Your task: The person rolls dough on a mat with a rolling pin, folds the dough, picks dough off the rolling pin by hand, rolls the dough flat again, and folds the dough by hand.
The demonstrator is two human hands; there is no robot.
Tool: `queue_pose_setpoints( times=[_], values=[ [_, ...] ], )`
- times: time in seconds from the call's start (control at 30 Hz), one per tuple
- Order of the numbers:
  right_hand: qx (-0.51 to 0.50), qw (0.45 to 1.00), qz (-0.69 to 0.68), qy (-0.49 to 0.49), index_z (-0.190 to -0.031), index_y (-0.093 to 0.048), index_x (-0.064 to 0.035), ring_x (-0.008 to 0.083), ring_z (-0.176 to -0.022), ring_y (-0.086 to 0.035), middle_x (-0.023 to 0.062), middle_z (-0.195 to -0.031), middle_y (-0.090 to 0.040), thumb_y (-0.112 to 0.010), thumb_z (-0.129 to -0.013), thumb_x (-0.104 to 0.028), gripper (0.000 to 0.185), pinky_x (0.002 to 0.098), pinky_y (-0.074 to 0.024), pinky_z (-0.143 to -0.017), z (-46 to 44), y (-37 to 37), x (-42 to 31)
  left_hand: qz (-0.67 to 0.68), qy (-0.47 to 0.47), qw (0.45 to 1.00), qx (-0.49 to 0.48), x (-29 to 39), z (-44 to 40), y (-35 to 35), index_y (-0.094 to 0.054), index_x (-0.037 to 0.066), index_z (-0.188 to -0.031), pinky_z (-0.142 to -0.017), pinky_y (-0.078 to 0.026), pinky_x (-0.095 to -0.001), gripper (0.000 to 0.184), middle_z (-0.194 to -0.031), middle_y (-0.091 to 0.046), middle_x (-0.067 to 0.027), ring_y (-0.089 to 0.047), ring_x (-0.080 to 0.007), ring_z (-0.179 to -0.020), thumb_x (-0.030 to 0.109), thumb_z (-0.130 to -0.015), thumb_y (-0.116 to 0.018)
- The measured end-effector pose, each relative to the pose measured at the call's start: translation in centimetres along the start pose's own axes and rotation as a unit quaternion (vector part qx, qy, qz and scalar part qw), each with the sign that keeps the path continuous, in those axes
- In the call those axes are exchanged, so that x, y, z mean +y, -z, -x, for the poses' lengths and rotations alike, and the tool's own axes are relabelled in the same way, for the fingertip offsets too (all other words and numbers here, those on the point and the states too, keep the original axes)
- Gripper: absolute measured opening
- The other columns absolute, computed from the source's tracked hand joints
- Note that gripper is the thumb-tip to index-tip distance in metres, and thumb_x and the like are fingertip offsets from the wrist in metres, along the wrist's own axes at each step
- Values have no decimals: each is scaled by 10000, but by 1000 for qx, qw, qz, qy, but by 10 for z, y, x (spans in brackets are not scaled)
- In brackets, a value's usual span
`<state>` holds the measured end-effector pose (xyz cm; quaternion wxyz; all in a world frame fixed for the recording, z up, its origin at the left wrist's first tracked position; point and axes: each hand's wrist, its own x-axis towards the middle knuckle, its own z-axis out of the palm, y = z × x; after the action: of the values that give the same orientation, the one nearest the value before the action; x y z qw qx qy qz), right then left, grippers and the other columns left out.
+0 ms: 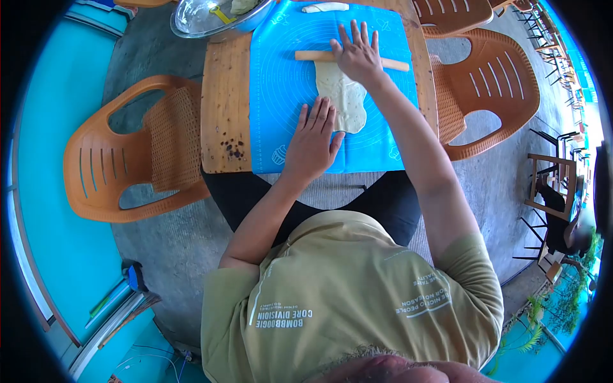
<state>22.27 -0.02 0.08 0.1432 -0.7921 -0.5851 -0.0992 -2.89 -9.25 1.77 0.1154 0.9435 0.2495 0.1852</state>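
Note:
A flattened sheet of pale dough [342, 96] lies on a blue baking mat [281, 83] printed with circles and rulers. Across the far end of the sheet rests a thin wooden rolling pin [311, 55]. My right hand [359, 57] lies over the pin, palm down, fingers stretched and spread forward, not wrapped around it. At the sheet's near left edge, my left hand [311, 142] is laid flat with fingers extended, its fingertips and thumb touching the dough. A small rolled piece of dough [325, 7] sits at the mat's far edge.
A metal bowl [220, 24] with dough and a yellow-green utensil [221, 14] stands at the wooden table's [227, 108] far left corner. Orange plastic chairs flank the table on the left [137, 150] and right [488, 89]. A person in dark clothing [562, 220] is at far right.

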Motion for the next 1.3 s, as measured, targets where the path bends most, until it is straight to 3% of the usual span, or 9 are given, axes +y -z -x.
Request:
queue_pose_setpoints(
  times=[0.17, 0.4, 0.53, 0.77, 0.87, 1.13, 1.2, 1.3],
  values=[
    [21, 999, -18, -20, -1642, -374, -99, 439, -1616, -141, 233, -1724, -250, -256, -1121, -555, 702, 618, -64, -1298, -12, -7, 2, -16, 2, 1000, -10, -1, 0, 0, -461, -75, -1520, -1308, -189, -529, 625, -1648, -396, -245, -316, -343, -1580, 386, -1099, -486],
    [-7, 996, -75, 44, -1605, -391, -4, 474, -1579, -243, 274, -1665, -348, -408, -1107, -470, 682, 638, -151, -1277, 107, 46, -24, 12, 9, 1000, 4, -2, 0, -1, -464, -76, -1522, -1307, -184, -534, 630, -1653, -393, -240, -312, -342, -1583, 391, -1099, -488],
    [-3, 996, -60, 71, -1591, -387, 37, 485, -1566, -265, 279, -1652, -366, -462, -1096, -441, 692, 638, -181, -1269, 111, 50, -26, 20, 6, 1000, 3, -2, 0, 0, -476, -80, -1513, -1306, -184, -536, 625, -1648, -401, -242, -306, -341, -1586, 390, -1102, -485],
    [-19, 998, 7, -53, -1660, -319, -72, 441, -1622, -115, 233, -1736, -218, -269, -1111, -559, 735, 616, -57, -1298, -21, -7, 6, -20, 2, 1000, -11, -1, 0, -1, -476, -83, -1509, -1305, -193, -538, 627, -1639, -405, -257, -316, -348, -1579, 400, -1110, -457],
    [-8, 999, 11, -49, -1668, -299, -74, 433, -1628, -80, 216, -1756, -160, -234, -1109, -571, 751, 605, -35, -1302, -36, -14, 9, -23, -3, 1000, -4, -2, 0, -3, -476, -85, -1508, -1304, -198, -540, 625, -1641, -404, -256, -322, -349, -1576, 397, -1111, -449],
    [-17, 996, -77, 41, -1626, -355, -12, 476, -1582, -234, 265, -1671, -344, -384, -1119, -463, 679, 623, -159, -1281, 84, 33, -22, 24, 4, 1000, 14, -3, 2, -2, -469, -86, -1513, -1304, -188, -547, 628, -1647, -397, -250, -308, -350, -1583, 391, -1104, -475],
    [5, 994, -90, 68, -1612, -368, 10, 486, -1572, -252, 268, -1665, -352, -409, -1116, -459, 684, 624, -176, -1276, 94, 39, -23, 25, 0, 1000, 13, -3, 0, -3, -469, -86, -1512, -1304, -187, -548, 626, -1648, -399, -246, -306, -349, -1585, 388, -1103, -481],
    [1, 998, -44, 33, -1632, -348, -23, 476, -1585, -227, 264, -1677, -335, -372, -1117, -492, 697, 612, -148, -1287, 56, 27, -14, 13, -3, 1000, 14, -2, 1, -4, -470, -85, -1509, -1305, -189, -544, 619, -1645, -403, -245, -308, -349, -1583, 382, -1103, -483]
  ],
)
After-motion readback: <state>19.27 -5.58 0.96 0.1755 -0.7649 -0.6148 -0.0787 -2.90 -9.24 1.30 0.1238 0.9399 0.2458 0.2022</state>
